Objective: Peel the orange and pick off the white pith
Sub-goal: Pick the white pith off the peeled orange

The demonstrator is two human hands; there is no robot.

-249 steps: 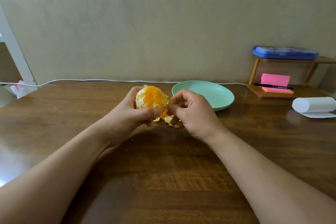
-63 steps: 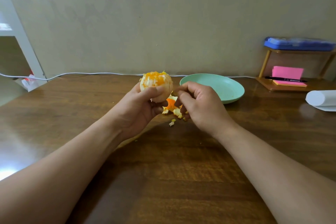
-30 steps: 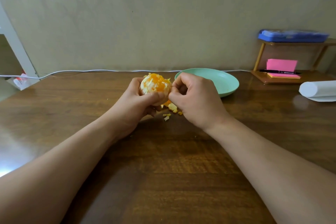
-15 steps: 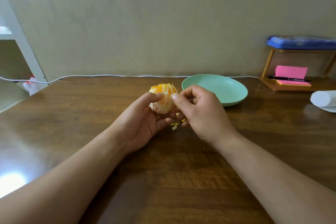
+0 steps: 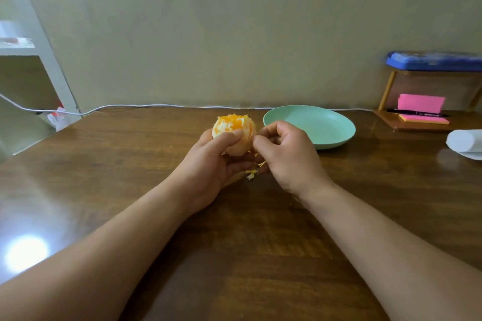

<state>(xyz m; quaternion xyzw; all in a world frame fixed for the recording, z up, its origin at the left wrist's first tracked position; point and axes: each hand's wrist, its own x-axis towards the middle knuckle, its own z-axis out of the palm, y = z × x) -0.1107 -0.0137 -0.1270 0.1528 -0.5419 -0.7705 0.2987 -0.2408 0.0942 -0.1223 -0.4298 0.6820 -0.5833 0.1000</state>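
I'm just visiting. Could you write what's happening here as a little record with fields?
left hand: grips the orange
right hand: pinches at the orange's right side
orange: mostly peeled, white pith patches on it
scraps: small bits on the table under the hands
plate: green, behind the right hand
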